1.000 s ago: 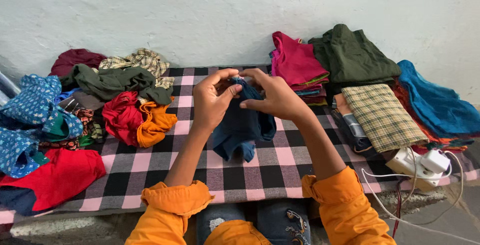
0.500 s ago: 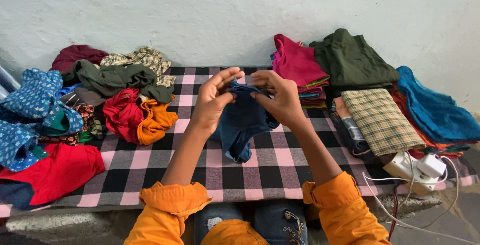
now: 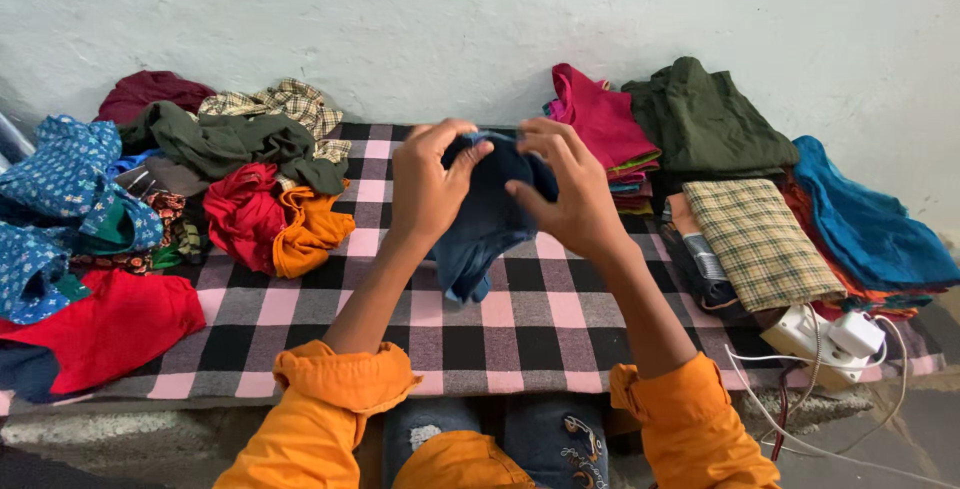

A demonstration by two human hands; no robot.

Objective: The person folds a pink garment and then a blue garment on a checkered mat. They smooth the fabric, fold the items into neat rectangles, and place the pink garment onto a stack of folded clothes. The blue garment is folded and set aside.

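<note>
Over a checked pink-and-black cloth [image 3: 540,314] below a rough whitewashed wall, we pinch both hands, left hand [image 3: 432,189] and right hand [image 3: 570,189], onto one soft, crumpled dark-blue garment [image 3: 487,219].

Both hands raised over checked blanket [image 3: 520,319], pink, grey and black. Left hand [image 3: 430,189] and right hand [image 3: 570,189] each pinch the top edge of a dark blue garment [image 3: 485,224]; it hangs bunched between them, lower end just above the blanket. Orange sleeves [image 3: 345,384] pushed up. Left: loose heap, red cloth [image 3: 110,324], blue floral cloth [image 3: 60,189], olive garment [image 3: 230,144]. Right: folded stacks, magenta [image 3: 605,124], dark green [image 3: 705,119], tan plaid [image 3: 760,239], teal [image 3: 870,214]. White power adapter [image 3: 830,334] with cords at the blanket's right corner.
</note>
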